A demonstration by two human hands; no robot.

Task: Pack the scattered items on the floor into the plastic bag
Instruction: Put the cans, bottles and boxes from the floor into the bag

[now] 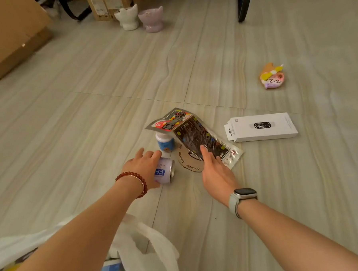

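My left hand (143,168) is wrapped around a white and blue can (165,171) lying on its side on the floor. My right hand (215,170) rests with fingers apart on a dark snack pouch (194,134). The pouch leans over a small blue-labelled bottle (165,143) and a round wooden disc (189,162). A white box (260,127) lies to the right, and a colourful soft toy (272,76) lies farther back right. The white plastic bag (150,246) sits open at the bottom left with items inside.
Cardboard boxes (11,34) stand at the far left and back. A white vase (127,18) and a purple vase (152,19) stand at the back centre. A black chair leg (243,3) rises at the back right. Grey tiles cover the floor.
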